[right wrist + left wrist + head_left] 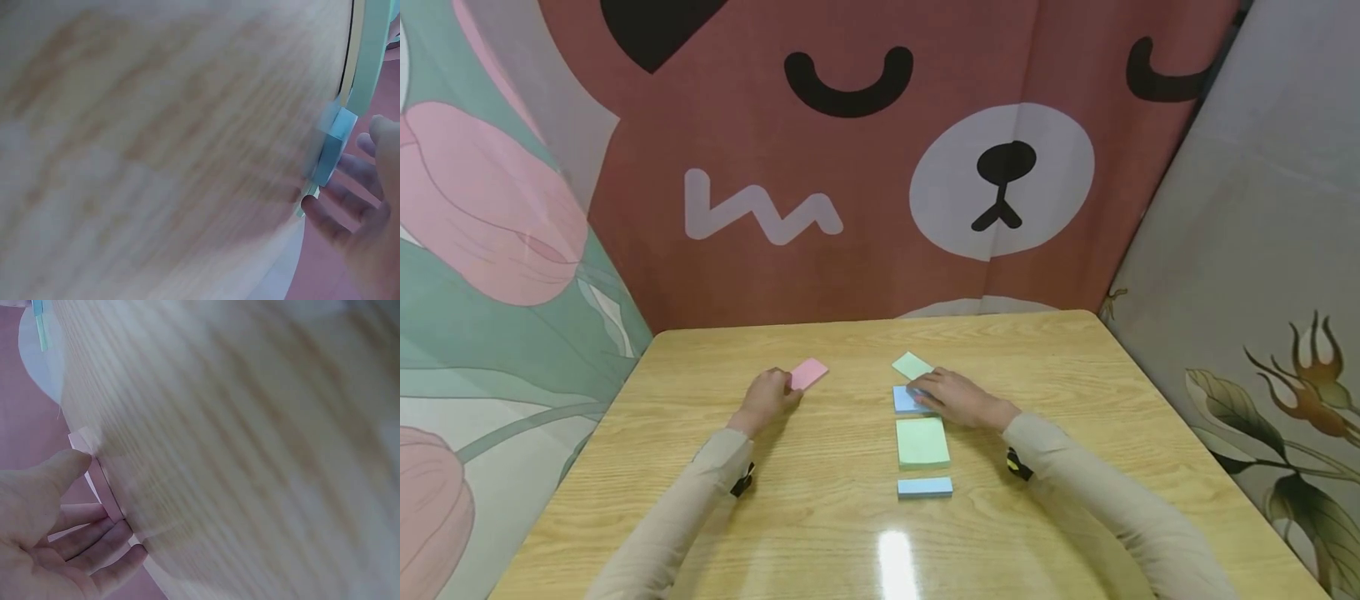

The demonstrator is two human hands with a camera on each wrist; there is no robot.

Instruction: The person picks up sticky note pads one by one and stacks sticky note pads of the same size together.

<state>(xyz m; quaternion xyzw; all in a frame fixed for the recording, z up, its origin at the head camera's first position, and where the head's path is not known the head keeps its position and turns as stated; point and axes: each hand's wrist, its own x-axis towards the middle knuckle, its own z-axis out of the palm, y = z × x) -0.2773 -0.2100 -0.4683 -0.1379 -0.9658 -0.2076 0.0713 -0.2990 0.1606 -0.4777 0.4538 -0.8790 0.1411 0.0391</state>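
My left hand (767,398) pinches a pink sticky-note pad (809,373) at the table's back left. Up close in the left wrist view, the thumb and fingers of the left hand (69,525) meet the edges of the pink pad (107,494). Over a blue sticky-note pad (905,399) lies my right hand (958,397), its fingers loosely bent. Beyond those fingertips a small green pad (912,365) sits at an angle, partly covered. The right wrist view has the blue pad (334,147) beside the spread fingers of the right hand (359,200).
Nearer the front, a larger square green pad (922,442) and a narrow blue pad (925,488) continue the column on the wooden table (820,508). A reddish curtain with a bear print (865,275) hangs behind the table's back edge; patterned cloths flank both sides.
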